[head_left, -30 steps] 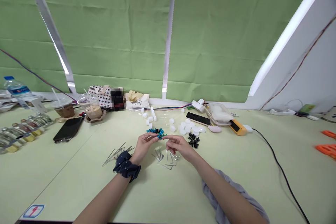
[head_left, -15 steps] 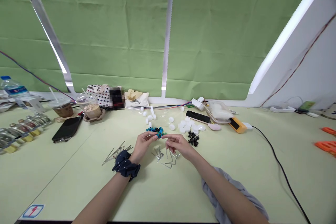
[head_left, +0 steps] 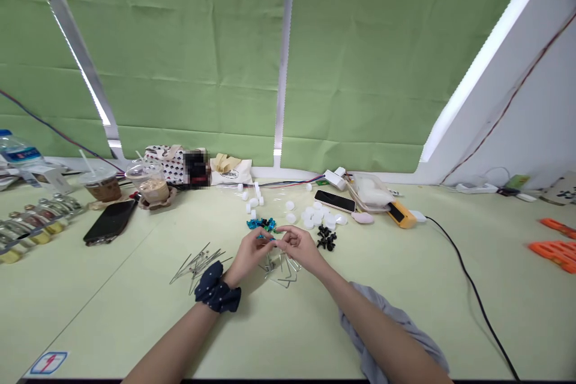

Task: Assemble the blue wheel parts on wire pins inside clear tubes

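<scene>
My left hand [head_left: 250,254] is closed in a pinch, with a small blue piece [head_left: 272,239] just showing at its fingertips. The thumb of my right hand [head_left: 303,250] meets those fingertips, its fingers curled; what it holds is mostly hidden. Just beyond my fingers lies a pile of small blue plastic pieces [head_left: 261,224]. Bent metal rods [head_left: 284,281] lie under and in front of my hands, partly covered. Left of my left wrist are thin straight metal rods [head_left: 189,266]. Black plastic pieces [head_left: 326,239] sit right of my right hand.
Round white caps [head_left: 315,214] are scattered behind the hands. Farther back are a phone [head_left: 335,201], a yellow device [head_left: 402,216] with a black cable [head_left: 468,279], and a white pouch [head_left: 231,171]. At left stand drink cups [head_left: 153,189], a dark phone [head_left: 110,222] and small bottles [head_left: 38,222].
My hands have drawn slightly toward me, off the blue pile, and their fingertips now meet. The right index finger has lifted from the blue pieces. The view has shifted a little.
</scene>
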Demonstrator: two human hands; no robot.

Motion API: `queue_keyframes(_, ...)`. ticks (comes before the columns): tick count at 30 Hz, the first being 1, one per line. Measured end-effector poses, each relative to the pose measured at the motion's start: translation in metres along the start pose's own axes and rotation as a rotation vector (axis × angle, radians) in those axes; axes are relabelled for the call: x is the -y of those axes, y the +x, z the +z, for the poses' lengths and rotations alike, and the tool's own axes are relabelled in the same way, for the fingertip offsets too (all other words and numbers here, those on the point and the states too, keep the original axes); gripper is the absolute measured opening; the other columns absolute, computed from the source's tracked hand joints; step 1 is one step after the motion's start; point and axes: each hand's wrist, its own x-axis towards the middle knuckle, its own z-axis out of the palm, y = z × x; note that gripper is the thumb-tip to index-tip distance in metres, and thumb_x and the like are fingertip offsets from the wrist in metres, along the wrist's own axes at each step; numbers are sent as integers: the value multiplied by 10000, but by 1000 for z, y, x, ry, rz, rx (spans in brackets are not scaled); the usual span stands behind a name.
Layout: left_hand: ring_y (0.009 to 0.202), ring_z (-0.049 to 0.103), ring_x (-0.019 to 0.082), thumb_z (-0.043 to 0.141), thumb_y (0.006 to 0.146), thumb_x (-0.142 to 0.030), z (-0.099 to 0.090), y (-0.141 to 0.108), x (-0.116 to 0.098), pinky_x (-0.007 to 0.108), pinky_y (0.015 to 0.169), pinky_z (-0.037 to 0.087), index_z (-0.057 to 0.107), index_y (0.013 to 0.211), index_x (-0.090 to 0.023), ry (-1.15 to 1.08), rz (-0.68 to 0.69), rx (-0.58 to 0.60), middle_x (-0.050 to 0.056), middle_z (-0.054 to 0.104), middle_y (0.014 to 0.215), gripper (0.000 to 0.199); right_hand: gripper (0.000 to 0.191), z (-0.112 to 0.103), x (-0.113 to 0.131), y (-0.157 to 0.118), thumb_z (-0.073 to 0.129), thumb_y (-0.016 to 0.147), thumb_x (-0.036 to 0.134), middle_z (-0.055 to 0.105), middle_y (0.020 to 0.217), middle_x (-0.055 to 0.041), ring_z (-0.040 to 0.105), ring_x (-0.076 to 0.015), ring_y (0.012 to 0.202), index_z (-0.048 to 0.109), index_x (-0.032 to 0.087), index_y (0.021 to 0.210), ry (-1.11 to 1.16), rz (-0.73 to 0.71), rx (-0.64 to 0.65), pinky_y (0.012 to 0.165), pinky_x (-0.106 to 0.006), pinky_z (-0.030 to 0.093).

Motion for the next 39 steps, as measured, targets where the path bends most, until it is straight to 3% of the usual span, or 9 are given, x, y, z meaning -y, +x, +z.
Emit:
queue_keyframes(3,686,560,140,556,761,-296,9,-1,-1,234,573,430,531,769,-165,255,82,-38,21,568,761,134,369,4,-4,-1,688,658,398,548,611,21,462,-77,471,577,166,923,-32,-28,-78,433,-193,379)
queue_keyframes(7,649,524,144,519,768,-271,16,1,-8,254,603,413,525,701,-181,514,175,-122,9,535,700,112,412,5,-9,0,673,658,437,548,588,39,475,-96,413,477,198,931,49,3,-232,369,-207,384)
queue_keyframes(10,677,528,160,509,773,-265,16,4,-11,271,633,417,539,720,-194,603,195,-135,21,535,731,93,382,5,-9,2,643,682,459,554,607,24,518,-122,442,492,203,922,142,-6,-201,399,-249,453)
queue_keyframes(16,692,552,173,542,757,-259,15,8,-4,302,661,436,598,830,-203,545,191,-122,54,603,857,107,344,2,-5,6,620,707,463,564,646,-16,568,-154,563,611,189,914,203,-37,-211,551,-316,535)
queue_keyframes(23,721,593,193,578,718,-245,12,6,5,334,721,460,613,1035,-214,279,108,-59,63,668,897,320,308,-3,-5,6,605,732,453,606,697,-42,612,-173,594,595,167,847,211,-72,-241,585,-333,542)
queue_keyframes(28,718,574,180,597,706,-239,14,3,6,315,706,455,608,1011,-216,324,127,-114,41,645,811,306,348,-1,-5,5,611,718,482,624,713,-53,609,-171,560,595,168,868,209,-40,-253,566,-328,535)
queue_keyframes(31,731,562,179,610,703,-254,14,3,1,314,699,457,581,1039,-221,372,154,-52,44,630,852,339,372,-1,-4,6,613,704,508,620,717,-52,609,-174,571,589,174,869,218,-34,-262,571,-329,537)
queue_keyframes(35,913,529,223,568,760,-311,-3,19,-3,361,826,426,531,1125,-220,540,220,56,83,576,1018,378,378,-5,-8,7,593,720,517,605,717,-51,599,-164,570,571,170,866,217,-53,-316,567,-322,536)
queue_keyframes(39,1003,455,283,477,817,-293,-35,55,15,430,891,360,566,1068,-192,856,203,-121,119,505,1067,284,406,-10,-11,10,577,721,540,590,715,-45,597,-161,582,570,167,882,204,-47,-388,573,-319,534)
